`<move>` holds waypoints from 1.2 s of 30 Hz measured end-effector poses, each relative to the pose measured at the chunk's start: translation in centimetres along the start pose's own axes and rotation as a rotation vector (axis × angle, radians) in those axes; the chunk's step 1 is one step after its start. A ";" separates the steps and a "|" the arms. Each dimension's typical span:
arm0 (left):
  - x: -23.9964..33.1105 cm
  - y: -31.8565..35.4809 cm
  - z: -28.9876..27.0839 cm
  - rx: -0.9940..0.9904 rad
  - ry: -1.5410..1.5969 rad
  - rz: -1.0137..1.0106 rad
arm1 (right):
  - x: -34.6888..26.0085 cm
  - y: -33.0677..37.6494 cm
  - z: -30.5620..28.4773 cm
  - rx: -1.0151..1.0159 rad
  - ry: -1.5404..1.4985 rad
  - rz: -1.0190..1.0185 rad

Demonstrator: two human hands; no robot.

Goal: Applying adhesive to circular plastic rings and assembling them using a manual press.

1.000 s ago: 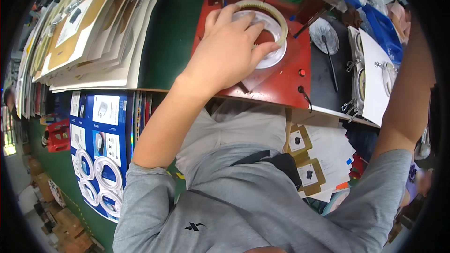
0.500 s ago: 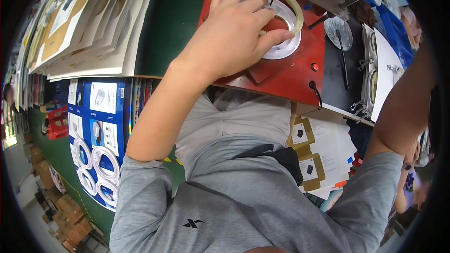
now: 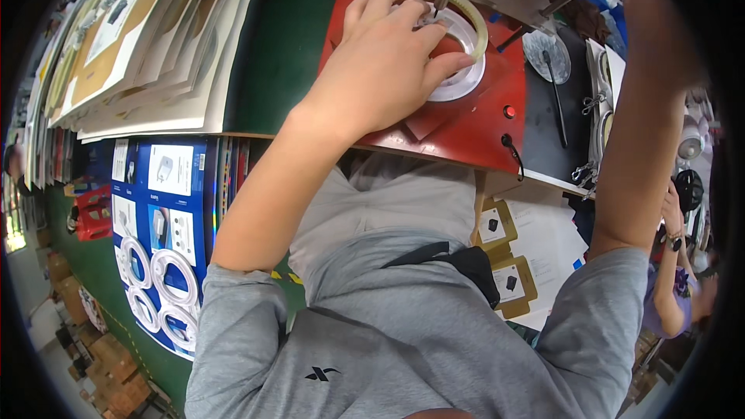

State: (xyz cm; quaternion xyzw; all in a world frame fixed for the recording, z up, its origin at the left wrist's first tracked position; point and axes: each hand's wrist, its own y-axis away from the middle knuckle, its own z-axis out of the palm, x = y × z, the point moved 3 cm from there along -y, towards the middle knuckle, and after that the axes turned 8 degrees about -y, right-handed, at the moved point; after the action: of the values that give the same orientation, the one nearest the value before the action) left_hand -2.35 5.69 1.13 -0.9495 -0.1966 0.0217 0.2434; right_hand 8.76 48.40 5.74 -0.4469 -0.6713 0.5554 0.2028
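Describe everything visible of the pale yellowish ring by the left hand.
The pale yellowish ring is narrow and looks like translucent plastic, with fine ridges along its far edge. It appears to lie roughly flat on the white ring, above the red machine base. The left hand hides its left side; the thumb seems to touch its right.
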 end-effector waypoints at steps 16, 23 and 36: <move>-6.5 12.5 3.3 0.224 0.847 -0.706 | -27.7 9.3 10.7 -0.811 0.589 0.571; -6.2 12.4 3.0 0.226 0.783 -0.721 | -28.4 9.1 10.4 -0.911 0.571 0.551; -6.5 11.2 0.5 0.267 0.809 -0.649 | -26.1 4.6 12.5 -0.481 0.210 0.501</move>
State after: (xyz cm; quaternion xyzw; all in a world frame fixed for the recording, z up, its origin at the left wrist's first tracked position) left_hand -4.38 -5.60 -4.99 -0.7333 -0.3662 -0.3974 0.4127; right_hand 14.39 19.70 3.56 -0.6872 -0.6278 0.3651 0.0172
